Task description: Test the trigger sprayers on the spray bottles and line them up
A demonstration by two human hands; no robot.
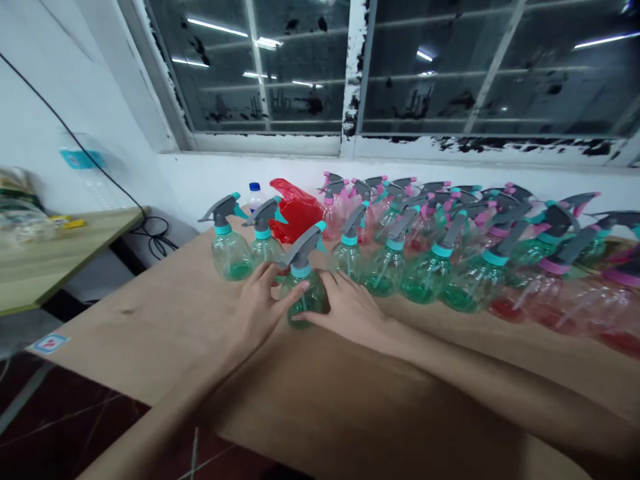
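Observation:
A green spray bottle [309, 301] with a grey trigger head and a turquoise collar stands upright on the wooden table [165, 333]. My left hand [260, 303] grips its left side, thumb across the front. From the right, my right hand [350, 307] is closed round the same bottle, with its thumb low on the body. Just behind my left hand are two more green spray bottles, one at the left end [231, 257] and one beside it [267, 248]. Another green spray bottle [346, 259] stands behind my right hand.
Rows of green and pink spray bottles [445, 273] fill the table's right and back. A red plastic bag [295, 213] and a blue-capped bottle [255, 197] are near the wall. At left stands a second table [95, 247] with a black cable [75, 137] beside it.

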